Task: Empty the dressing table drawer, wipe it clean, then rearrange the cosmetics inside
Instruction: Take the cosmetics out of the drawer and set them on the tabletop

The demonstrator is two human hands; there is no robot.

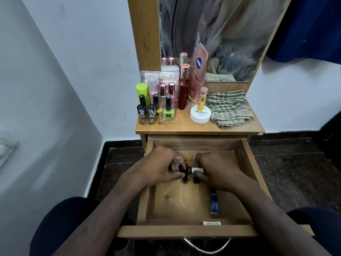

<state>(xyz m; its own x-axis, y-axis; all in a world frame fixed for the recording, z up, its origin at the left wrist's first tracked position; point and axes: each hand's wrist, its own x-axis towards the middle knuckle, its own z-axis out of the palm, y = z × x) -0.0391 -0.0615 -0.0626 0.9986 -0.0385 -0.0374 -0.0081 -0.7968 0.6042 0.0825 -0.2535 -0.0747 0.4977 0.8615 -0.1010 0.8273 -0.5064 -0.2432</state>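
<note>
Two hands' fingers (180,174) pinching small bottles (186,172)

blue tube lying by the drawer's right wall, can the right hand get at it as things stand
Probably yes, once freed: the blue tube lies uncovered just under the right forearm, but the right hand is busy gripping small bottles.

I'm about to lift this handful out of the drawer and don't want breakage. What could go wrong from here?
1. Both hands, left and right, grip several small bottles at once; one could slip and drop into the drawer.
2. The tabletop's bottle cluster is crowded; setting more down there may topple a nail polish.
3. The blue item lying by the right forearm could be overlooked.
</note>
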